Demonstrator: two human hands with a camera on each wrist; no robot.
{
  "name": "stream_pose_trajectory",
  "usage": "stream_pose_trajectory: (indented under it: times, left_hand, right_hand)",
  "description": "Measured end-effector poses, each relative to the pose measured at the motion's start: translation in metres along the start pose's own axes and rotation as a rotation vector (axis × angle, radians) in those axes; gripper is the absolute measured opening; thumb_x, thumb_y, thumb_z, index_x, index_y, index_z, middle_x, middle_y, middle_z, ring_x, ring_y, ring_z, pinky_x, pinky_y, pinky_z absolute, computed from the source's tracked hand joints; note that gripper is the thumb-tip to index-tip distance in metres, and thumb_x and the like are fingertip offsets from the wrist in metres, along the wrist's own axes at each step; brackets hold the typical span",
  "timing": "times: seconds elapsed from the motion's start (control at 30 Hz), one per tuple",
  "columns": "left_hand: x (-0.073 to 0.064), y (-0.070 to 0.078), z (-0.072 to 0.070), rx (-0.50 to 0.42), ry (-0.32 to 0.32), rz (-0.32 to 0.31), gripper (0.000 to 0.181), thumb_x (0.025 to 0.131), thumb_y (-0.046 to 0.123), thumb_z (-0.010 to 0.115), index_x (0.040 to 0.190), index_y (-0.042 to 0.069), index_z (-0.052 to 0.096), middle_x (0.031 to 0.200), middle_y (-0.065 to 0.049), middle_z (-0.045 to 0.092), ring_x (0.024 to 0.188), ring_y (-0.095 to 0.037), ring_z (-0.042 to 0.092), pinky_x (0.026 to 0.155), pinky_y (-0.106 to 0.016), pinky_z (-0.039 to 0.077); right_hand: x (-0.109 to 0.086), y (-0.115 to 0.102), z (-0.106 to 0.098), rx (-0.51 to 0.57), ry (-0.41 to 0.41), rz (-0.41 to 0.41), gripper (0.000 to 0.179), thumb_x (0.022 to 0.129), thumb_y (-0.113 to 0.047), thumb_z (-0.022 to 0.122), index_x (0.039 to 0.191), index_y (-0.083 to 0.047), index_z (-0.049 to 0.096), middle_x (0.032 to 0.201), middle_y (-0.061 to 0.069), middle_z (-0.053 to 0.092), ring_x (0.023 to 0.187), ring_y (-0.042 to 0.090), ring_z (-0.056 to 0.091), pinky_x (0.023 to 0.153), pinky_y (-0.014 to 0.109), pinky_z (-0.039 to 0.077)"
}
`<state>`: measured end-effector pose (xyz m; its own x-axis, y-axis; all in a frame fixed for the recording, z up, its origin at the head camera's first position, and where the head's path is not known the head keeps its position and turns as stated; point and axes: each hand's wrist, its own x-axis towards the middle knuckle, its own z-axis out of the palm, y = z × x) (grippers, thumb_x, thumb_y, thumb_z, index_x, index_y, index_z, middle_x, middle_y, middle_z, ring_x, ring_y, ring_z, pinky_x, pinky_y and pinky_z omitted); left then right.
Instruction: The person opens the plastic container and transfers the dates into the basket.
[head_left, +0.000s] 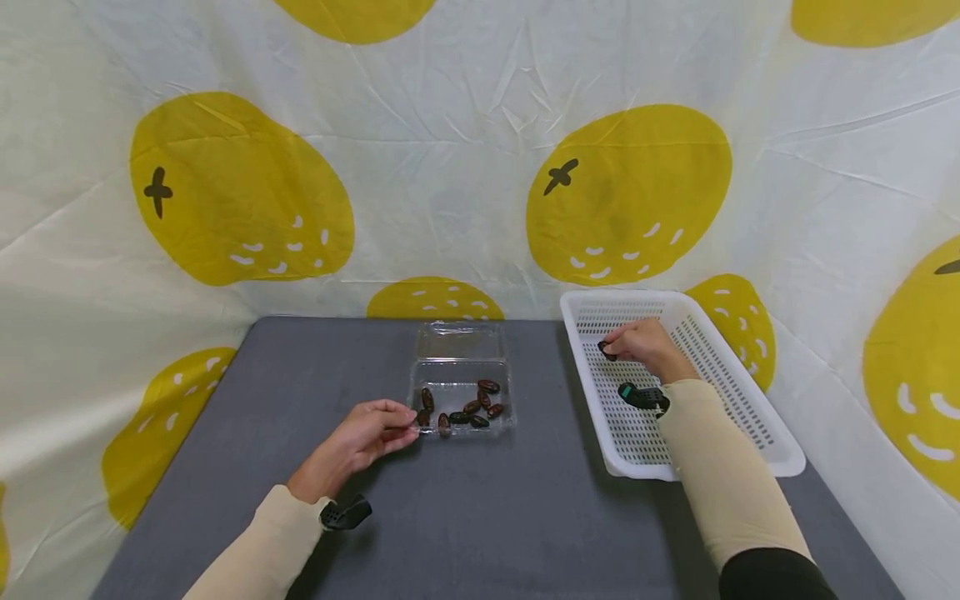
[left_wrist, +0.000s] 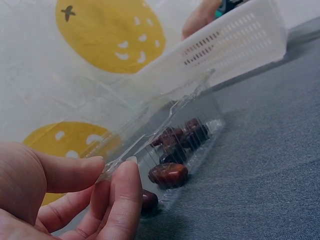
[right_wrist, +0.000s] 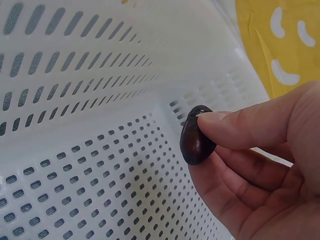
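In the right wrist view, my right hand (right_wrist: 260, 155) pinches a dark brown date (right_wrist: 196, 137) between thumb and fingers. That hand is over the inside of a white perforated plastic basket (head_left: 697, 350), toward its far left part. My left hand (head_left: 371, 433) pinches the near left corner of a clear plastic clamshell box (head_left: 457, 372), whose lid stands folded back. Inside the box lie several dates (head_left: 489, 386), mostly toward its near and right sides. Seen from the left wrist, the box's thin rim runs between my thumb and forefinger, with a glossy date (left_wrist: 168, 175) behind the wall.
Both containers stand on a grey cloth-covered table (head_left: 480, 517), the basket to the right of the box. A white curtain (head_left: 442, 167) printed with yellow fruit hangs behind the table and along its sides. The basket's raised rim (head_left: 585, 392) borders the right hand's area.
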<state>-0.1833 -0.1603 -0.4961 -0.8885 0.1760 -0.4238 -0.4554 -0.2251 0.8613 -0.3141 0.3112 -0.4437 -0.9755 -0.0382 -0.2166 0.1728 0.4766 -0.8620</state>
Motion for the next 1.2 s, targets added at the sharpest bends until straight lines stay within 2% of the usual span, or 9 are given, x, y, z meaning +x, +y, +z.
stream_pose_trajectory:
  times: [0.2, 0.43, 0.5, 0.63, 0.73, 0.9, 1.03, 1.2]
  left_hand:
    - [0.001, 0.000, 0.000, 0.015, 0.007, 0.000, 0.013, 0.097, -0.003, 0.067, 0.090, 0.007, 0.070, 0.086, -0.007, 0.072, 0.074, -0.014, 0.071, 0.073, -0.027, 0.066]
    - [0.002, -0.002, 0.000, 0.017, 0.011, 0.002, 0.004, 0.095, 0.000, 0.073, 0.096, 0.003, 0.070, 0.087, -0.008, 0.072, 0.075, -0.015, 0.072, 0.074, -0.026, 0.066]
    - [0.002, -0.002, 0.000, 0.019, 0.013, 0.006, 0.004, 0.095, 0.000, 0.072, 0.095, 0.003, 0.070, 0.088, -0.008, 0.072, 0.075, -0.015, 0.072, 0.074, -0.026, 0.066]
    - [0.002, -0.003, 0.000, 0.020, 0.011, 0.005, 0.011, 0.097, -0.002, 0.069, 0.090, 0.007, 0.071, 0.087, -0.007, 0.072, 0.075, -0.014, 0.071, 0.074, -0.026, 0.066]
    - [0.002, -0.003, 0.001, 0.023, 0.008, 0.003, 0.015, 0.098, -0.003, 0.067, 0.088, 0.008, 0.071, 0.086, -0.007, 0.072, 0.075, -0.014, 0.071, 0.074, -0.026, 0.066]
    - [0.002, -0.003, 0.000, 0.023, 0.011, 0.005, 0.017, 0.098, -0.004, 0.066, 0.087, 0.009, 0.070, 0.086, -0.008, 0.071, 0.075, -0.014, 0.071, 0.074, -0.027, 0.066]
    - [0.002, -0.003, 0.000, 0.020, 0.004, 0.004, 0.018, 0.098, -0.004, 0.066, 0.086, 0.009, 0.068, 0.084, -0.006, 0.071, 0.074, -0.014, 0.071, 0.074, -0.027, 0.066]
    - [0.002, -0.002, 0.001, 0.022, 0.006, 0.007, 0.016, 0.097, -0.003, 0.067, 0.087, 0.009, 0.067, 0.083, -0.007, 0.071, 0.074, -0.015, 0.072, 0.074, -0.027, 0.066]
  right_hand:
    - [0.005, 0.004, 0.002, -0.033, -0.007, 0.004, 0.039, 0.093, -0.008, 0.076, 0.124, 0.013, 0.068, 0.106, 0.011, 0.079, 0.083, 0.011, 0.074, 0.079, 0.027, 0.066]
    - [0.007, 0.004, 0.004, -0.072, -0.009, 0.036, 0.039, 0.093, -0.009, 0.076, 0.125, 0.011, 0.068, 0.123, 0.020, 0.074, 0.086, 0.011, 0.071, 0.083, 0.030, 0.066]
    - [0.007, 0.005, 0.005, -0.069, -0.004, 0.045, 0.039, 0.092, -0.009, 0.076, 0.126, 0.010, 0.069, 0.122, 0.018, 0.074, 0.086, 0.011, 0.070, 0.083, 0.031, 0.066]
    - [0.007, 0.008, 0.006, -0.040, -0.009, 0.055, 0.039, 0.091, -0.007, 0.077, 0.124, 0.011, 0.069, 0.105, 0.007, 0.078, 0.082, 0.010, 0.070, 0.079, 0.029, 0.066]
    - [0.006, 0.011, 0.006, -0.017, -0.019, 0.050, 0.038, 0.091, -0.005, 0.076, 0.124, 0.014, 0.068, 0.098, 0.005, 0.079, 0.079, 0.009, 0.071, 0.075, 0.026, 0.065]
    - [0.006, 0.013, 0.006, -0.023, -0.026, 0.045, 0.038, 0.094, -0.007, 0.074, 0.124, 0.014, 0.068, 0.101, 0.008, 0.080, 0.079, 0.010, 0.073, 0.075, 0.025, 0.065]
    - [0.007, 0.012, 0.007, -0.008, -0.030, 0.047, 0.038, 0.094, -0.006, 0.074, 0.124, 0.015, 0.067, 0.099, 0.008, 0.079, 0.080, 0.012, 0.073, 0.079, 0.029, 0.066]
    - [0.010, 0.014, 0.008, -0.023, -0.033, 0.051, 0.038, 0.094, -0.005, 0.074, 0.125, 0.016, 0.066, 0.105, 0.013, 0.078, 0.082, 0.013, 0.072, 0.081, 0.032, 0.067]
